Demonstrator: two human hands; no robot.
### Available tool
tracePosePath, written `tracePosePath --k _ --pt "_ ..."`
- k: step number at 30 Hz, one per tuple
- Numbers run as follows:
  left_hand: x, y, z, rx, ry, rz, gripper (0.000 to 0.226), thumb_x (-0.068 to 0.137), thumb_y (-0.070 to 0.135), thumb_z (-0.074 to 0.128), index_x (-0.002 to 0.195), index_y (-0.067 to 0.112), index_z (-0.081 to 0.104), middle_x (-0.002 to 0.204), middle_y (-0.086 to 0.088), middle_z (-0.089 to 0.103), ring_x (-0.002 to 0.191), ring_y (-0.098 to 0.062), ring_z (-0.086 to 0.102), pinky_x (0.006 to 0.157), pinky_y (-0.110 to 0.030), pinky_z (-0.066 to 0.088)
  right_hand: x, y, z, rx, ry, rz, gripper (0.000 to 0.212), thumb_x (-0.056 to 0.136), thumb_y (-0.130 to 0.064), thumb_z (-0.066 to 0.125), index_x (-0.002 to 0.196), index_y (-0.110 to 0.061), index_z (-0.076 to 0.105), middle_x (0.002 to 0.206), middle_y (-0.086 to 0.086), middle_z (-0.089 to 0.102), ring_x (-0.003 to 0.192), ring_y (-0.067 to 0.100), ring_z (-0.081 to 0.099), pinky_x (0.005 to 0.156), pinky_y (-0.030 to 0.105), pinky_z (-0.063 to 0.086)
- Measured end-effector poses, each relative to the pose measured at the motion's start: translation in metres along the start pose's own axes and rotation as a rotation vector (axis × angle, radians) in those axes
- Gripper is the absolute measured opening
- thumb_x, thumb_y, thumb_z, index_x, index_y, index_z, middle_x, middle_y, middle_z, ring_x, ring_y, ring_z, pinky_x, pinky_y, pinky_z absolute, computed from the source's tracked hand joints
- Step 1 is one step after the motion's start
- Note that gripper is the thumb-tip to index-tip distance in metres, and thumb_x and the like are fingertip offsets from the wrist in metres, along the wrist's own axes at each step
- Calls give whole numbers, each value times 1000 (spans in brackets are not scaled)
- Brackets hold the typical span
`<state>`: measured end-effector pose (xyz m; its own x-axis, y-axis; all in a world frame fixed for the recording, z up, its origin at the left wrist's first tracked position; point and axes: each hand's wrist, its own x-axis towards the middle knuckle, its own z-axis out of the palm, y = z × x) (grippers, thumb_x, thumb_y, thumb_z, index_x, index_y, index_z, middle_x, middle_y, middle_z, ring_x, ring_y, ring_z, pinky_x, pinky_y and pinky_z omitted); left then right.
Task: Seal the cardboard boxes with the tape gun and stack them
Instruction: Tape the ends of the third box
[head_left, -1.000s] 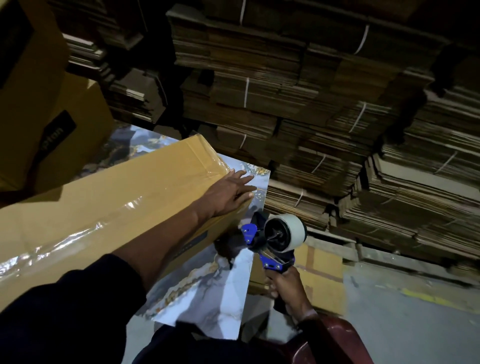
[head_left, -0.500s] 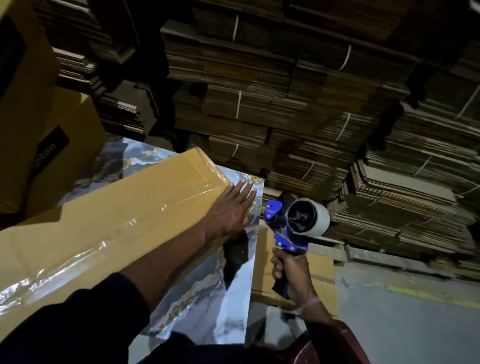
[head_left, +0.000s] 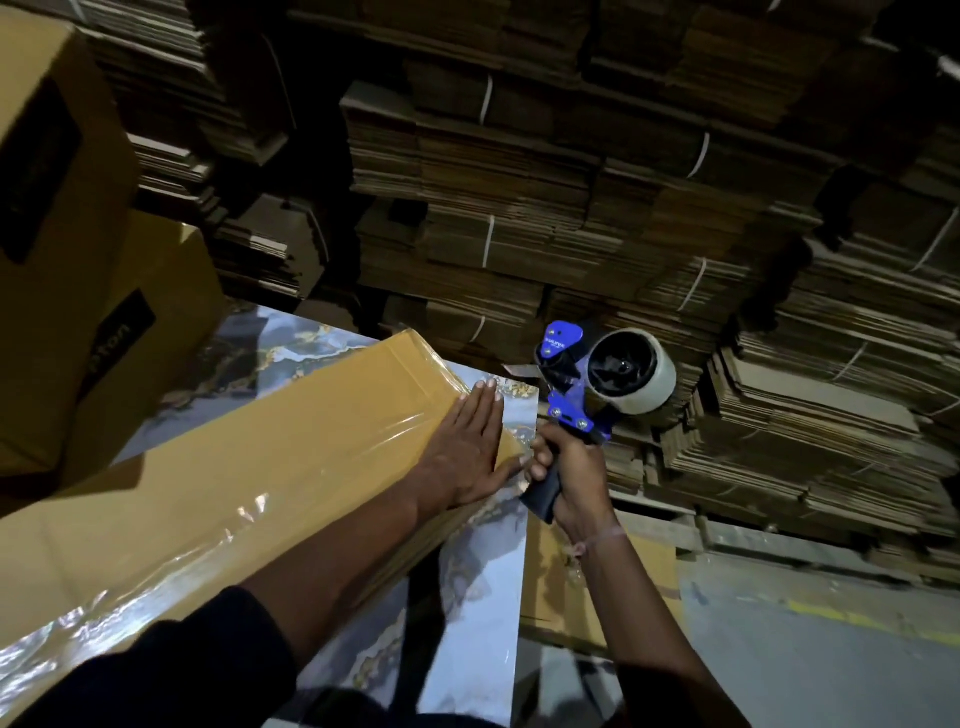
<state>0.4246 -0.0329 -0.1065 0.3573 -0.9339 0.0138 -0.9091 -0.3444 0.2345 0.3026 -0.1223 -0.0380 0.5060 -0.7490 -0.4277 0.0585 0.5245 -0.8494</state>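
Observation:
A long brown cardboard box (head_left: 249, 467) lies on a marble-patterned table (head_left: 467, 597), with a strip of clear tape running along its top seam. My left hand (head_left: 467, 447) lies flat with straight fingers on the far end of the box, over the tape. My right hand (head_left: 566, 478) grips the black handle of a blue tape gun (head_left: 571, 395) carrying a white tape roll (head_left: 631, 376), held upright in the air just right of the box end and above the table edge.
Two closed brown boxes (head_left: 62, 260) are stacked at the left behind the table. Tall bundles of flat cardboard (head_left: 571, 182) fill the background. Another carton (head_left: 561, 587) stands on the grey floor (head_left: 805, 649) beside the table's right edge.
The tape gun has risen from below the table edge to above it, beside the box end. My left hand stayed flat on the box end, shifting slightly.

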Motion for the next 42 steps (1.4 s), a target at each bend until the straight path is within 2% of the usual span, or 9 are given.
tracePosePath --k 6,12,18,22,25,29,32,39,42 --pt "14 -39 -18 -29 -10 -101 106 84 74 -18 162 2 -10 168 -17 -23 157 -29 -20 129 -43 -5 16 13 43 -72 -24 -29 34 99 -2 61 66 -2 54 50 9 43 36 20 39 42 30 33" --pt "33 -74 -25 68 -45 -250 92 104 65 13 160 -5 -9 167 -26 -19 157 -38 -17 128 -49 -5 26 26 57 -162 38 -30 16 97 -2 63 83 2 58 51 7 48 39 21 37 43 29 33" --pt "46 -97 -35 66 -36 -414 89 107 61 16 160 -7 -6 168 -28 -10 158 -41 -8 128 -51 -2 29 27 57 -163 63 -8 16 98 -2 61 83 2 58 47 5 46 35 21 39 42 26 33" --pt "44 -107 -48 -79 91 -392 73 109 49 33 157 -6 24 151 -22 41 139 -36 37 123 -43 22 26 28 51 -156 47 -4 24 97 -5 63 74 0 57 48 5 44 39 21 39 46 28 33" --pt "40 -124 -62 -261 180 -421 47 113 34 32 144 5 52 139 -17 60 127 -34 54 109 -40 37 25 29 50 -141 38 -11 22 97 -6 63 76 -1 56 48 4 43 39 21 39 45 27 32" --pt "37 -149 -72 -388 147 -470 52 113 44 29 117 13 72 118 -21 71 111 -40 65 97 -43 46 25 30 51 -156 39 -25 22 96 -6 64 76 -1 57 48 4 44 38 21 39 46 28 32" --pt "30 -156 -75 -367 119 -487 53 112 44 33 116 9 73 116 -23 71 109 -40 65 95 -44 45 24 30 53 -160 43 -31 23 96 -4 64 74 -1 58 47 4 44 37 21 39 46 28 32" --pt "11 -157 -69 -266 117 -425 35 111 36 32 129 21 59 124 -14 69 113 -38 64 96 -45 46 25 31 53 -165 58 -39 28 96 -5 63 68 -3 58 48 5 42 38 21 39 45 27 31" --pt "7 -154 -69 -193 118 -387 34 112 33 34 133 15 54 126 -15 67 113 -36 64 94 -46 48 25 31 54 -161 72 -48 30 97 -4 62 67 -3 58 48 5 42 37 20 38 43 26 31"
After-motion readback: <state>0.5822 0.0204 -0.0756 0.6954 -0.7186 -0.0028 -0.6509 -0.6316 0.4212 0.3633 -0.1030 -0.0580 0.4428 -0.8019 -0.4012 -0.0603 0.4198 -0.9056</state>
